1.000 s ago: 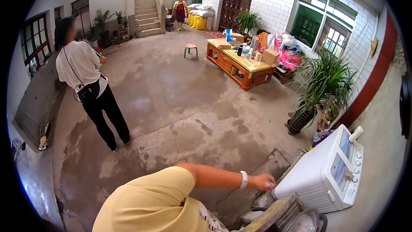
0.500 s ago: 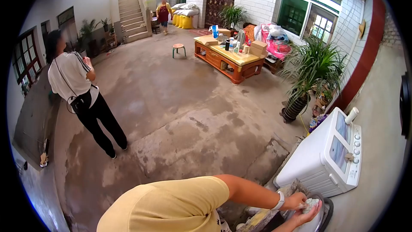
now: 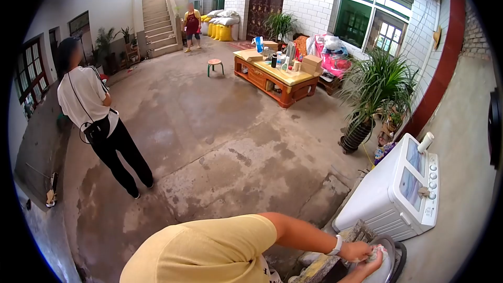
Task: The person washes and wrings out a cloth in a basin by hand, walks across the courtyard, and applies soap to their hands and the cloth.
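My left hand (image 3: 358,251), with a white band on its wrist, is closed at the lower right. It grips a crumpled whitish wad with reddish spots (image 3: 375,254) that looks like wet cloth. Just below, my right hand (image 3: 371,267) has its fingers curled round the same wad. Both hands are over a round grey basin (image 3: 389,245) whose inside is mostly hidden. A rough stone ledge (image 3: 361,230) lies beside the basin.
A white twin-tub washing machine (image 3: 387,194) stands beyond the basin, near the wall. One person (image 3: 99,110) stands at left; another (image 3: 192,25) is near the stairs. A potted plant (image 3: 377,89), low table (image 3: 272,76) and stool (image 3: 215,65) are farther off.
My hands have shifted slightly, and reddish spots now show on the wad. More of the basin's rim is visible. The person at left has lowered a hand; the far person has moved left.
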{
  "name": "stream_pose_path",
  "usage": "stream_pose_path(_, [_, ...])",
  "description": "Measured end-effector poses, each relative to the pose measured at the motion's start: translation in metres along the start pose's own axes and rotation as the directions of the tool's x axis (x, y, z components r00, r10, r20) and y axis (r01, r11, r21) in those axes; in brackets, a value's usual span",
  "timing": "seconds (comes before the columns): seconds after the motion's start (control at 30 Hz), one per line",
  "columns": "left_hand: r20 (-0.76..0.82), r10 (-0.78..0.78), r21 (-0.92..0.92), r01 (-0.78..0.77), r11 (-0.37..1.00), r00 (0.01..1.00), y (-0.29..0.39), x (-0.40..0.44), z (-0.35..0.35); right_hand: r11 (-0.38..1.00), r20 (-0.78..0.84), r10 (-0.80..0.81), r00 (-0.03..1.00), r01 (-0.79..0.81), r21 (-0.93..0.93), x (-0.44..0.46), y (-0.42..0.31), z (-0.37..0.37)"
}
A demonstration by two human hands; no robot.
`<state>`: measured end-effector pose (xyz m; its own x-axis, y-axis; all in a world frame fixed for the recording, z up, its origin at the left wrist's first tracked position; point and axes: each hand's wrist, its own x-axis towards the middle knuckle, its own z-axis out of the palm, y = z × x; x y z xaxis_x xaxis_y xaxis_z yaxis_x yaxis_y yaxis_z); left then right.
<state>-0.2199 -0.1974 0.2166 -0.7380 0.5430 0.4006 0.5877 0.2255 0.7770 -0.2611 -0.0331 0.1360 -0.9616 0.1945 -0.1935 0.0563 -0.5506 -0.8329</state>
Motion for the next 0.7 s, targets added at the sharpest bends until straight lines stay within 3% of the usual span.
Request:
stream_pose_path(0.07, [-0.053,-0.035,-0.078,0.030,0.996,0.998,-0.008,-0.014,0.002,1.000,-0.144,0.008,0.990,-0.008,0.004,0.044,0.012,-0.044])
stream_pose_path(0.1, [-0.102,-0.076,-0.159,0.060,0.986,0.992,-0.014,-0.023,0.001,0.997,-0.047,-0.043,0.998,0.046,0.065,0.072,0.028,-0.089])
stream_pose_path(0.13, [-0.107,-0.076,-0.153,0.059,0.986,0.991,-0.022,-0.032,-0.001,0.997,-0.040,-0.042,0.998,0.045,0.067,0.061,0.016,-0.077])
stream_pose_path(0.2, [-0.241,-0.222,-0.113,0.200,0.973,0.945,-0.040,-0.051,-0.007,0.989,-0.350,-0.036,0.936,-0.018,-0.150,0.023,-0.017,-0.045])
stream_pose_path(0.23, [-0.246,-0.224,-0.110,0.202,0.973,0.943,-0.049,-0.059,-0.009,0.980,-0.378,-0.086,0.922,0.010,-0.199,0.027,-0.019,-0.047])
stream_pose_path(0.3, [-0.308,-0.397,-0.110,0.383,0.917,0.865,-0.063,-0.074,-0.015,0.963,-0.365,-0.156,0.918,0.059,-0.264,0.035,-0.020,-0.061])
stream_pose_path(0.43, [-0.325,-0.499,-0.170,0.470,0.866,0.803,-0.061,-0.086,-0.033,0.940,-0.370,-0.202,0.907,0.074,-0.332,0.041,-0.019,-0.071])
stream_pose_path(0.7, [-0.324,-0.470,-0.148,0.447,0.882,0.821,-0.059,-0.099,-0.058,0.944,-0.383,-0.194,0.903,0.066,-0.324,0.056,-0.006,-0.089])
